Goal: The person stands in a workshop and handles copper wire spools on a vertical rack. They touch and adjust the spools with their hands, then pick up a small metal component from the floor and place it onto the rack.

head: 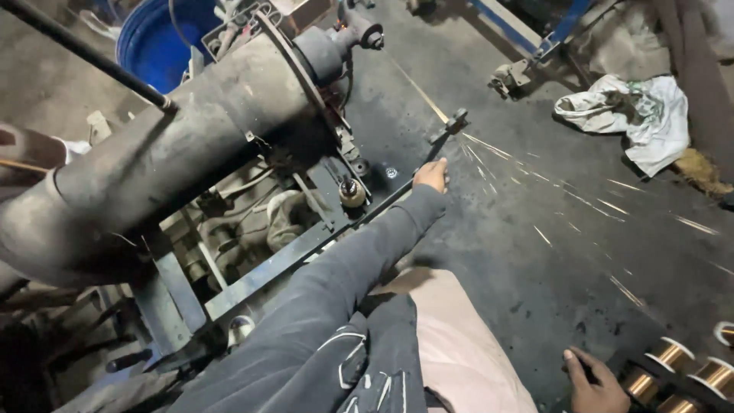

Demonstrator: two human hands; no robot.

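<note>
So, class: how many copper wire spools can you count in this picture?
4, all at the bottom right: one spool, one right of it, one lower left, one at the bottom edge. A pale rim at the right edge may be another.

The metal frame bar lies below the big cylinder; a hand rests on its far end (sparks fly rightward); cloth lies far right; spools sit lower right.
</note>
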